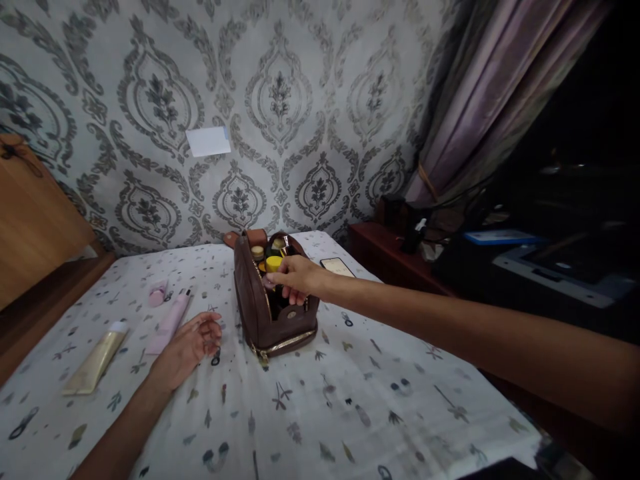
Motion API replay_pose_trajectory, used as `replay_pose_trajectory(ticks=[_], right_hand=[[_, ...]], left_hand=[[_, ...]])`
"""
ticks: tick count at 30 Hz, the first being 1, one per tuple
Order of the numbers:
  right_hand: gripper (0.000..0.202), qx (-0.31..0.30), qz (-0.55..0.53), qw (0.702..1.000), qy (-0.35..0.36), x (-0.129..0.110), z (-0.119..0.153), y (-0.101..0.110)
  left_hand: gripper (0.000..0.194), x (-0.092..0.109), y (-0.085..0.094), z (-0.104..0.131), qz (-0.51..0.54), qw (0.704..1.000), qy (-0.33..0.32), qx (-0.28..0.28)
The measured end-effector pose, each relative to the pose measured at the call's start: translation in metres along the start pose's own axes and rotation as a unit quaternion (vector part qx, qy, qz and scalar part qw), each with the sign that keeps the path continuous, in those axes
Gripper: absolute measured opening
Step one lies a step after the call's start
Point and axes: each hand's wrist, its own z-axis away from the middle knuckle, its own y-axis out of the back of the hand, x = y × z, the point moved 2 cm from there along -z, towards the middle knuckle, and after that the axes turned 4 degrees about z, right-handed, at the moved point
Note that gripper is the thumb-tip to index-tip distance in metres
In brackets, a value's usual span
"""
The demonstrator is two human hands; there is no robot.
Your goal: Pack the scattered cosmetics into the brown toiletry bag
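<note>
A brown zippered toiletry bag [250, 287] stands on the bed with its top unzipped. Inside it are a yellow-lidded container [274, 263] and a small jar with a tan lid [257, 252]. My right hand [295, 277] reaches into the bag's mouth, thumb and fingers pinched together; what they hold, if anything, I cannot make out. My left hand [187, 347] rests on the sheet left of the bag, fingers loosely curled and apart, with nothing in it. Beside it lies a pale pink tube [171, 321]. Further left are a cream-coloured tube [97, 360] and a small pink container [158, 293].
Behind the bag lies a phone [337, 267] with a lit screen. The patterned sheet [310, 413] covers the bed up to the wallpapered wall. A wooden headboard [40, 220] is at left; a dark red table [385, 247] with clutter stands at right beneath a purple curtain [480, 100].
</note>
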Motion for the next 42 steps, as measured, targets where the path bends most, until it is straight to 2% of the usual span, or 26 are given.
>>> replay_pose_trajectory(ticks=[5, 9, 17, 22, 26, 30, 33, 37, 42], right_hand=[[0.028, 0.0, 0.004, 1.0, -0.003, 0.0, 0.002, 0.002], [0.022, 0.027, 0.055, 0.998, 0.031, -0.002, 0.005, 0.006], [0.012, 0.063, 0.091, 0.977, 0.181, 0.003, 0.012, 0.013], [0.012, 0.127, 0.042, 0.949, 0.285, 0.011, 0.032, 0.004], [0.015, 0.128, 0.019, 0.926, 0.354, 0.014, 0.059, -0.019], [0.017, 0.061, 0.068, 0.904, 0.417, 0.017, 0.071, -0.054], [0.015, 0.028, 0.115, 0.896, 0.427, 0.023, 0.064, -0.082], [0.012, -0.003, 0.149, 0.9, 0.41, 0.033, 0.045, -0.113], [0.021, -0.016, 0.094, 0.927, 0.362, 0.049, 0.016, -0.147]], left_hand=[[0.036, -0.001, 0.002, 0.0, 0.002, 1.0, 0.002, 0.009], [0.037, -0.002, 0.005, -0.001, 0.001, 1.0, 0.001, 0.027], [0.043, -0.001, 0.004, -0.002, -0.01, 0.999, 0.0, 0.041], [0.044, -0.002, 0.009, -0.004, -0.019, 0.998, 0.002, 0.055], [0.043, -0.002, 0.008, -0.005, -0.017, 0.999, -0.008, 0.048], [0.042, -0.001, 0.006, -0.003, -0.015, 0.999, -0.012, 0.042], [0.04, -0.001, 0.005, -0.002, -0.016, 0.999, -0.019, 0.047], [0.036, -0.002, 0.006, -0.003, -0.024, 0.998, -0.027, 0.055], [0.034, -0.003, 0.006, -0.006, -0.028, 0.996, -0.041, 0.077]])
